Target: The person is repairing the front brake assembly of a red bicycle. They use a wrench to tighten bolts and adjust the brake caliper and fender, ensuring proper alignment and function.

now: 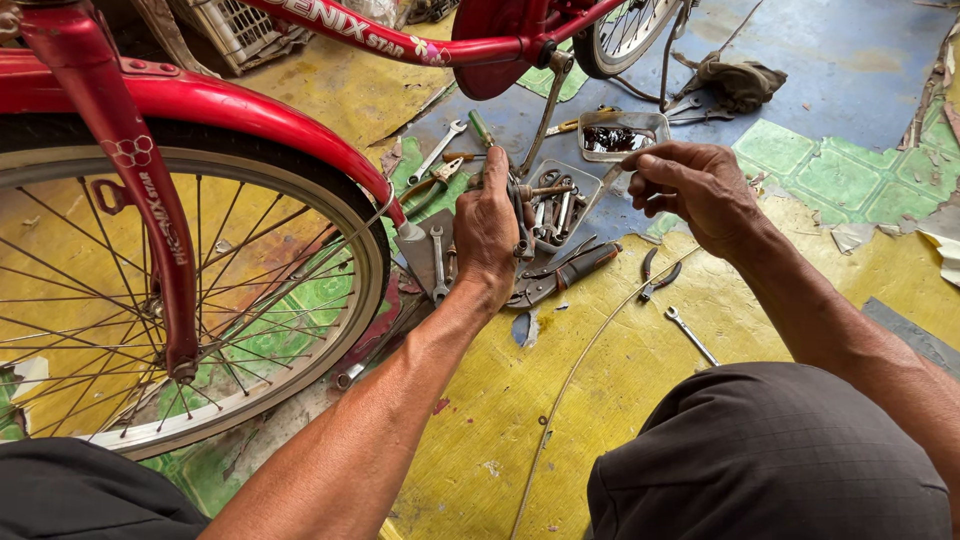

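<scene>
White lettering is seen on the red bicycle frame tube (360, 30), well above and left of the left hand (487, 232). A second strip of white lettering runs down the red fork blade (165, 225), far to the left of that hand. No packages, signs or screens are seen.

Red bicycle frame (120, 130), yellow-and-green patterned floor covering (620, 370), blue patch (850, 60), green-handled screwdriver (481, 127).
</scene>
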### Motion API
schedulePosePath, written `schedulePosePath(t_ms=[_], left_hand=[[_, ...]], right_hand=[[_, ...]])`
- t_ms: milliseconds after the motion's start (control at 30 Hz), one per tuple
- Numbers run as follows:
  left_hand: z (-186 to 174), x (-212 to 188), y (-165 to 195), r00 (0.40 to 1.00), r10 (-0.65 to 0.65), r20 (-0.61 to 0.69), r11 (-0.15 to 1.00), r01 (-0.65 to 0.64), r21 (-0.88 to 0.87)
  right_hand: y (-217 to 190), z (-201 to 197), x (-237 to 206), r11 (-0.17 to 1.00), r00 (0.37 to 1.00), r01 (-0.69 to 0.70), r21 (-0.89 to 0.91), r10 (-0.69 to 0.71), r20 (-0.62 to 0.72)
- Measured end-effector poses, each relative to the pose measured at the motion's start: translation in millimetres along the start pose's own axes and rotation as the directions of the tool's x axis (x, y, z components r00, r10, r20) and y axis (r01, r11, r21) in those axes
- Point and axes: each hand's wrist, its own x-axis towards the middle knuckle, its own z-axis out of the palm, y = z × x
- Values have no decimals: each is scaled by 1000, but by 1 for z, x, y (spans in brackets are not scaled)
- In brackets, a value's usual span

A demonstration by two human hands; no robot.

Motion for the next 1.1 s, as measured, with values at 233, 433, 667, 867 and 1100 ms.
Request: schedulePosePath(t_ms=[233,433,667,867,1100], left_hand=[[-1,-1,2,1000,27,-3,1000,-27,-7],[-5,-3,7,1000,-17,8,1000,17,-3],[-10,-7,10,1000,-9,-5,1000,9,-1],[-13,-8,10,999,-17,-30,1000,17,-1],[-16,-6,6,999,-8,-48,1000,7,-18]], right_hand=[[5,-8,-2,1000,999,-12,21,13,-50],[15,-15,-4,999,995,-30,30,33,-91],[27,-14,-1,998,992,-64,11,65,-112],[50,-11,12,997,994,-73,-30,70,-89],[91,8,40,926,975,-214,-312,183,-125]])
